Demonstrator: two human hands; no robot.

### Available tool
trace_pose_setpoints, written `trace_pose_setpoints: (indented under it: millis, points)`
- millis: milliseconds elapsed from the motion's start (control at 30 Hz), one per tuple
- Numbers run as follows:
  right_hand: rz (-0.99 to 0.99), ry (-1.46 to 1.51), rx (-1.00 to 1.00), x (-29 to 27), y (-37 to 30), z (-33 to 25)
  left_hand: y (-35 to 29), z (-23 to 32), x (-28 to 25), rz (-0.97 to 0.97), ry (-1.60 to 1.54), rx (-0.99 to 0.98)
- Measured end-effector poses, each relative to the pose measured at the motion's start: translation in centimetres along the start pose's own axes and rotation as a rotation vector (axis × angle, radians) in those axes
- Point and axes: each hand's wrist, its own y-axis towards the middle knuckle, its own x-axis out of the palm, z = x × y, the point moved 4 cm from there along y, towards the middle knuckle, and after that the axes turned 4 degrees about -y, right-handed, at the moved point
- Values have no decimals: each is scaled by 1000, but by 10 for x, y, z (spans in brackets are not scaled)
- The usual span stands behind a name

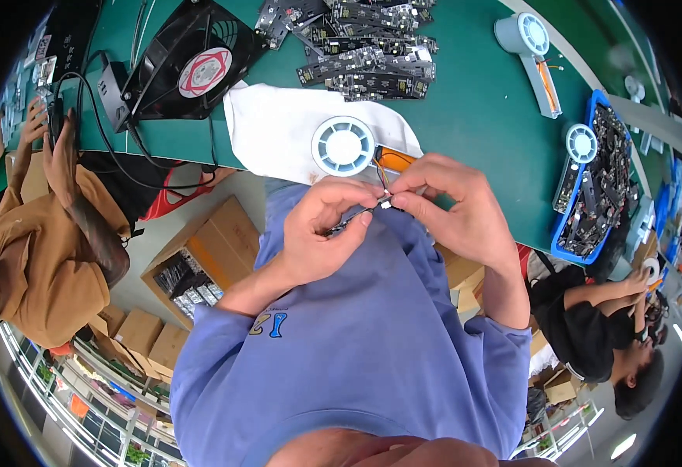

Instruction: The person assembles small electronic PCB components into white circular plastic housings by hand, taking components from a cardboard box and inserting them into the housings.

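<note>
My left hand (321, 231) is closed on a small dark circuit board (344, 221), pinched between thumb and fingers. My right hand (462, 206) pinches a small white wire connector (386, 200) at the board's end; whether it is fully seated cannot be made out. Thin wires (381, 173) run from there up to a light blue fan unit (343, 146) with a round slotted head. An orange battery (395, 160) shows in its body, just above my right fingers. The unit lies on a white cloth (267, 128) at the table's near edge.
Loose circuit boards (372, 58) lie heaped at the back. A black cooling fan (193, 66) with cables stands left. Another light blue fan unit (539, 66) and a blue bin (598, 179) of boards are right. Co-workers sit on both sides; cardboard boxes (209, 253) stand below left.
</note>
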Motion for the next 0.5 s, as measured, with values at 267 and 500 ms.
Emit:
trace_pose_setpoints:
  millis: [267,500]
  points:
    - [-91,87,-299,2,3,2,-10,4,6,-65,39,-20]
    - [-181,143,-306,3,7,6,-3,6,2,-135,4,-104]
